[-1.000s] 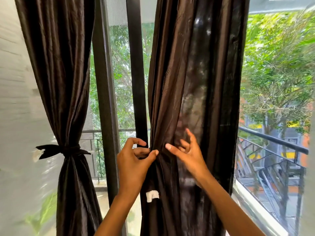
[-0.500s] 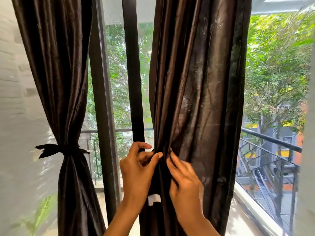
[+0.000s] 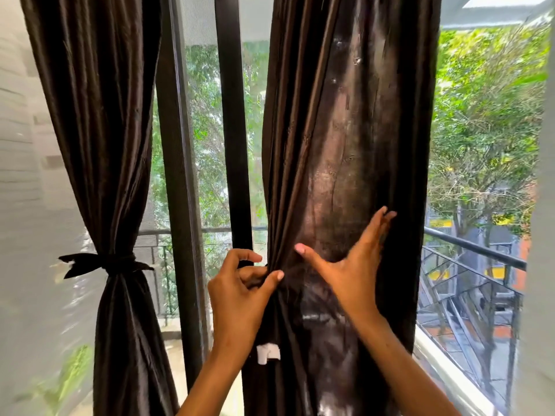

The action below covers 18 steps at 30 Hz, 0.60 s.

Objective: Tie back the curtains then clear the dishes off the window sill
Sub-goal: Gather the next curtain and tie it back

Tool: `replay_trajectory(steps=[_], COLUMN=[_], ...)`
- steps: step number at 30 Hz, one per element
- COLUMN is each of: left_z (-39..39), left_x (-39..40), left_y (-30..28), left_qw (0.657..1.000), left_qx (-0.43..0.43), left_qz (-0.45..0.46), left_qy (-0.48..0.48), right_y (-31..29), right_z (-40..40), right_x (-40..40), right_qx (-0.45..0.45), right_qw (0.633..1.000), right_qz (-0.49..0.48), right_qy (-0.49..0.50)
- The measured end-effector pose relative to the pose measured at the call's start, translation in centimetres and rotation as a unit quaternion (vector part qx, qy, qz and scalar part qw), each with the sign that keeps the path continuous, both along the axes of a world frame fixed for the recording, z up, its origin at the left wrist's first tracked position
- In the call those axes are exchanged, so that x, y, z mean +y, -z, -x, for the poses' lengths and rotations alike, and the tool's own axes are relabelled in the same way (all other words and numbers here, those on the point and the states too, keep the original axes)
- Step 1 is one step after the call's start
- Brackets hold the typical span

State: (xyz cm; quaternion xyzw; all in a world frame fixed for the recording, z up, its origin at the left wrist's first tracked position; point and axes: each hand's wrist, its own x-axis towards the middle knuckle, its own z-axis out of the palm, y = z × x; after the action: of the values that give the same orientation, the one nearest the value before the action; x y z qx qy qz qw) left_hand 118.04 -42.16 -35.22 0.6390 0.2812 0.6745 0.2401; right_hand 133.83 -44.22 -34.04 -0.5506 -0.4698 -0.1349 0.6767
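Two dark brown satin curtains hang in front of a tall window. The left curtain (image 3: 99, 145) is cinched at waist height by a dark tie-back (image 3: 105, 263) knotted round it. The right curtain (image 3: 345, 145) hangs loose in front of me. My left hand (image 3: 240, 291) pinches a bunch of its folds at the left edge between thumb and fingers. My right hand (image 3: 351, 262) lies spread on the curtain's front, fingers straight and reaching toward its right side. A small white tag (image 3: 268, 352) shows on the fabric below my left hand. No dishes or sill are in view.
Dark vertical window frame bars (image 3: 232, 130) stand between the two curtains. A white wall (image 3: 27, 205) is at the left. Outside at the right runs a black balcony railing (image 3: 474, 247), with trees and a street beyond.
My right hand has left the gathered folds beside my left hand and swept out to the right across the curtain, fingers now spread. My left hand keeps its pinch on the folds.
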Motion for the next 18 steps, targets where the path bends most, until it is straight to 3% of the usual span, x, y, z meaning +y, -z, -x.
replay_trajectory(steps=[3,4,5,8,11,15,18], left_z=[-0.3,-0.3,-0.3,-0.4,-0.6,-1.4,-1.5], left_x=[0.2,0.3,0.3,0.4,0.1,-0.8,-1.3], left_y=[0.1,0.1,0.2,0.3,0.4,0.8,0.9], left_qw=[1.0,1.0,1.0,0.999,0.996,0.996,0.997], left_qx=[0.013,0.014,0.012,0.015,0.032,0.03,0.026], left_qz=[0.001,0.0,-0.004,-0.023,-0.044,-0.065,-0.066], left_qy=[0.0,-0.005,-0.013,-0.045,-0.065,-0.045,-0.026], right_y=[-2.4,-2.7,-2.6,-0.5,2.4,4.9,6.5], right_z=[0.1,0.2,0.3,1.2,2.5,3.8,4.1], right_x=[0.7,0.9,1.0,0.8,-0.6,-1.7,-2.4], right_qx=[0.101,0.107,0.086,-0.043,-0.161,-0.22,-0.225], right_qw=[0.968,0.961,0.967,0.996,0.983,0.968,0.968], right_qz=[0.047,0.04,0.021,-0.032,-0.052,0.035,0.066], right_qy=[-0.224,-0.253,-0.238,-0.066,0.067,0.112,0.09])
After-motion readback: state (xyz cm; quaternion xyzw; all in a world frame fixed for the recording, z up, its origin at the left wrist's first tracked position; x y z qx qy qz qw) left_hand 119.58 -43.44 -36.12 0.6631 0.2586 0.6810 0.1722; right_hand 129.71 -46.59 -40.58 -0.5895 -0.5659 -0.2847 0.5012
